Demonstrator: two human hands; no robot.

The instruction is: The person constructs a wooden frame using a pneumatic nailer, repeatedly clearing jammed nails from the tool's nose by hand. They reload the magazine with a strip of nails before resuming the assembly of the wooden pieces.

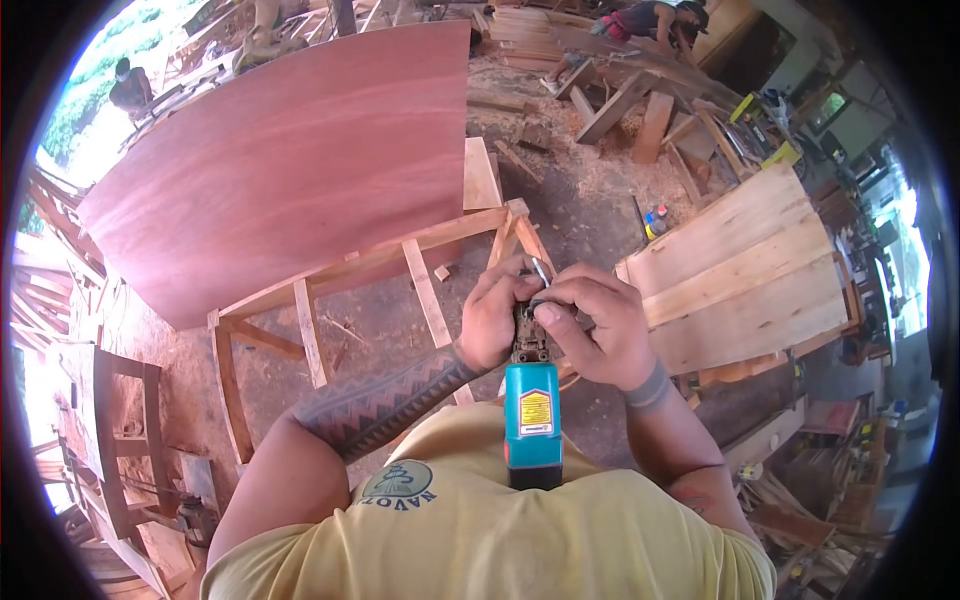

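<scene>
A teal power tool (533, 410) with a yellow label and a dark metal front end lies against my chest, its front pointing away from me. My left hand (492, 312) is closed around the left side of the tool's front end. On the other side, my right hand (600, 322) pinches at the same front end with thumb and curled fingers. A thin, light metal bit (541, 272) sticks out between the two hands. The fingers hide part of the tool's front.
A wooden frame (425, 290) stands ahead, beside a large reddish plywood sheet (300, 150). To the right is a pale plank panel (740, 275). A bottle (655, 222) stands on the floor. One person (655, 25) bends over wood at the back; another (130, 88) is far left.
</scene>
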